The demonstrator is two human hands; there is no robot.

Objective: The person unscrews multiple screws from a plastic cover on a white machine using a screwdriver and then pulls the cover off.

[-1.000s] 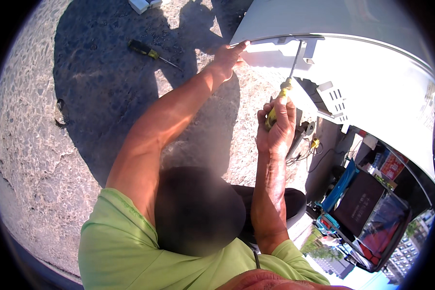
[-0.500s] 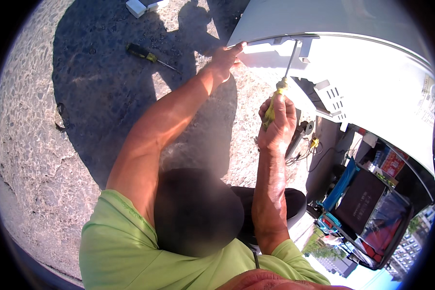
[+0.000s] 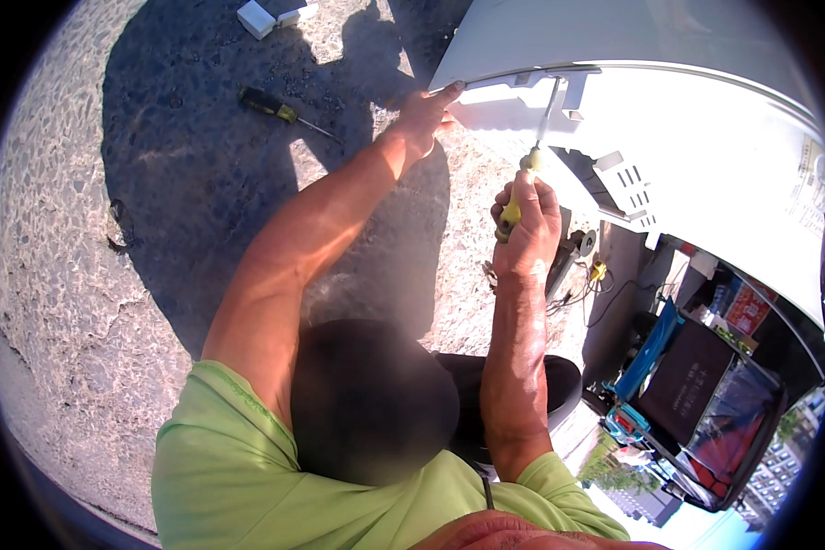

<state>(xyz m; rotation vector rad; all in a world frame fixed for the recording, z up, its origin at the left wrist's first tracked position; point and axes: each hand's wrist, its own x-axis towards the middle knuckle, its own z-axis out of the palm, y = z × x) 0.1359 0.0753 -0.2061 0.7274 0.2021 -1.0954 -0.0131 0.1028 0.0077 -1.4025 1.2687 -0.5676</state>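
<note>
My right hand [image 3: 526, 229] is closed around the yellow handle of a screwdriver [image 3: 530, 161]. Its shaft points away from me, and the tip meets the edge of a white metal appliance casing [image 3: 706, 147], beside a small bent bracket [image 3: 573, 96]. At the casing's left corner, my left hand [image 3: 419, 124] grips the edge, thumb on top and the other fingers partly hidden below. Sunlight washes out much of the white surface, so the screw under the tip, if any, cannot be made out. A slotted white plate [image 3: 621, 186] sticks out from the casing to the right of the screwdriver.
A second screwdriver [image 3: 280, 107], black and yellow, lies on the shaded concrete ground [image 3: 202, 183] left of my arm. Small white blocks [image 3: 257, 18] sit farther off. Beneath the casing are a cable with a yellow plug [image 3: 599, 271] and a dark open bag [image 3: 683, 385].
The screwdriver's handle has turned in my right hand, and that hand has shifted slightly. My left hand stays at the casing's corner.
</note>
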